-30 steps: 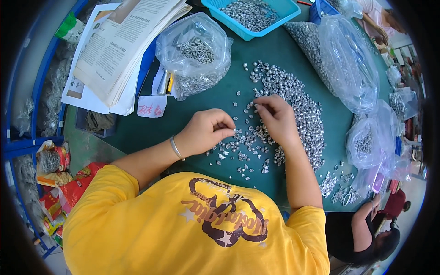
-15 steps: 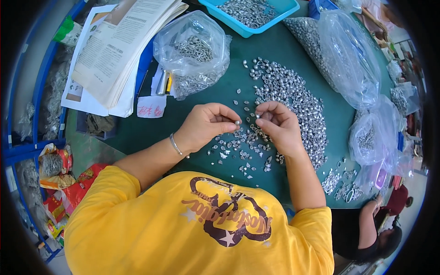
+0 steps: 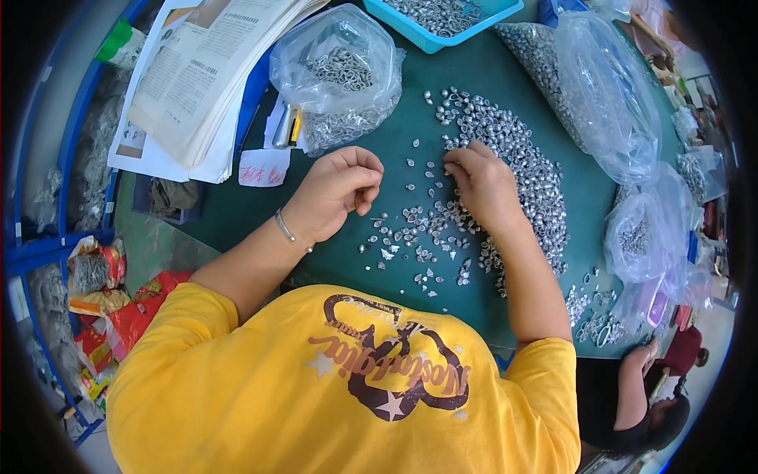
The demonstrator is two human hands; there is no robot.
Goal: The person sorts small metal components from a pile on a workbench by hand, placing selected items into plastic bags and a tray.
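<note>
A large pile of small silver-grey metal pieces [image 3: 541, 197], rounded and oval, spreads over the green tabletop [image 3: 316, 268]. My right hand [image 3: 485, 183] reaches over the pile's left side, thumb and fingers pinched downward at the pieces; whatever is between the fingertips is hidden. To the left, my left hand [image 3: 335, 189] hovers above bare tabletop with its fingers curled in, and I cannot make out anything inside. A silver bangle [image 3: 284, 227] circles my left wrist. Between and below the hands lie loose pieces [image 3: 410, 233], some pointed or leaf-shaped.
A clear bag of metal rings [image 3: 339, 75] stands at the back left beside stacked papers [image 3: 185, 91]. Behind is a blue tray [image 3: 430, 39] of pieces. Plastic bags [image 3: 608, 95] line the right, near flat metal parts [image 3: 600, 328]. Another person [image 3: 628, 395] sits at lower right.
My hands have moved apart. The left has drawn back leftward and curled its fingers, and the small round piece at its fingertips no longer shows. The right has turned down onto the pile.
</note>
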